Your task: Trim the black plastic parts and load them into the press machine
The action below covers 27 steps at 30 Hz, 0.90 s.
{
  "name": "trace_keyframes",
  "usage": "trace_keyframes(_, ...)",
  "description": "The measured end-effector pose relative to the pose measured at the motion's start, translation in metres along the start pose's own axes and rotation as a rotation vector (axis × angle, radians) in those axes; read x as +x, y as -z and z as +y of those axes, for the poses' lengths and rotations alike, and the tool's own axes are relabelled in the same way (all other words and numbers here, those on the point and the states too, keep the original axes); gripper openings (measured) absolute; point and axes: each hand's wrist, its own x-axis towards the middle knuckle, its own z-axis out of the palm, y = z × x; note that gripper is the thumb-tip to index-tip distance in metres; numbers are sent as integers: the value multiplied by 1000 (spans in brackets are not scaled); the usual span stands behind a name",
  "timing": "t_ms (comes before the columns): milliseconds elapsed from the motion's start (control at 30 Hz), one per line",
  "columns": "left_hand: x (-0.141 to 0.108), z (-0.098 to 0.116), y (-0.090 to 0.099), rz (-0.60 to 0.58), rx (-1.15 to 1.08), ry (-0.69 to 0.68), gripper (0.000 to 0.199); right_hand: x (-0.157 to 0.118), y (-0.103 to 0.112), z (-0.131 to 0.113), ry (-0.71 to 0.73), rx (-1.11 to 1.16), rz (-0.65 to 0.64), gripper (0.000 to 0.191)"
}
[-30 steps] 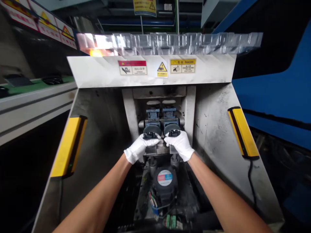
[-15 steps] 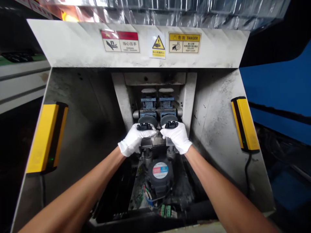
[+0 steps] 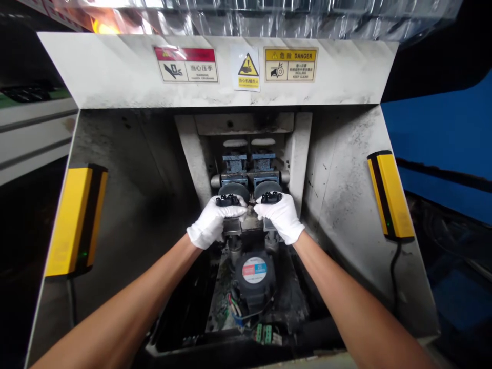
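Just below the grip sits the round motor (image 3: 254,270); the gloved left hand (image 3: 212,223) clenches a small black part (image 3: 227,200) and the right hand (image 3: 280,218) its twin black part (image 3: 271,197), side by side. Each part sits against a grey disc (image 3: 233,189) just beyond the fingertips, so this looks like the seating step. Next move calls for both parts square on the fixture before either hand lets go.
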Motion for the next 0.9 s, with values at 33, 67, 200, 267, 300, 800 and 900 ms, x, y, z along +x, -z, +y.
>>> trace_keyframes(33, 0, 0, 0, -2, 5, 0, 25, 0, 0, 1, -2, 1, -3, 14)
trace_keyframes(67, 0, 1, -1, -3, 11, -1, 25, 0, 0, 2, -3, 3, -6, 13)
trace_keyframes(200, 1, 2, 1, -13, 13, -22, 23, 1, 0, 6, 21, 8, -6, 11)
trace_keyframes(267, 2, 2, 2, -20, 27, -25, 22, 2, 1, 8, 38, 10, -14, 11)
trace_keyframes(300, 2, 2, 3, -21, 41, -26, 22, 2, 1, 9, 43, 11, -19, 11)
trace_keyframes(800, 6, 33, 4, 62, 110, -230, 28, -2, 1, 12, 20, -24, -17, 12)
trace_keyframes(900, 3, 75, -5, 71, 114, -313, 24, -5, 7, 9, 2, -34, 0, 14)
